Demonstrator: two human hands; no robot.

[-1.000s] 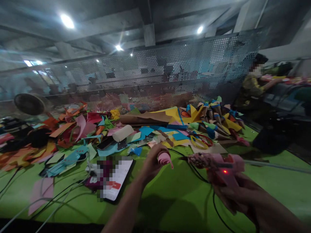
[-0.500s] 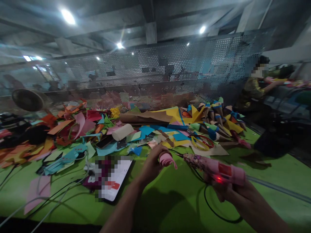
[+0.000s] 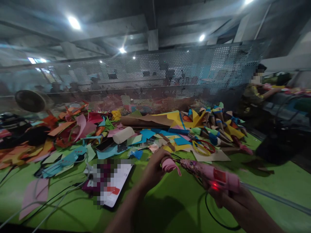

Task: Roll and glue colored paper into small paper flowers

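Observation:
My left hand is closed around a small rolled pink paper piece, held just above the green table. My right hand grips a pink glue gun whose red light glows on its side. The gun's nozzle points left and touches or nearly touches the pink roll. A glue stick juts out of the gun's back toward the right, and its black cord loops on the table beneath.
Heaps of coloured paper scraps cover the far half of the table, with scissors, a cardboard tube and finished paper cones. A phone and cables lie left. A perforated metal screen stands behind. Another person sits far right.
My right hand has swung the glue gun left and levelled it, bringing the nozzle up to the pink roll. My left hand has shifted slightly right with the roll.

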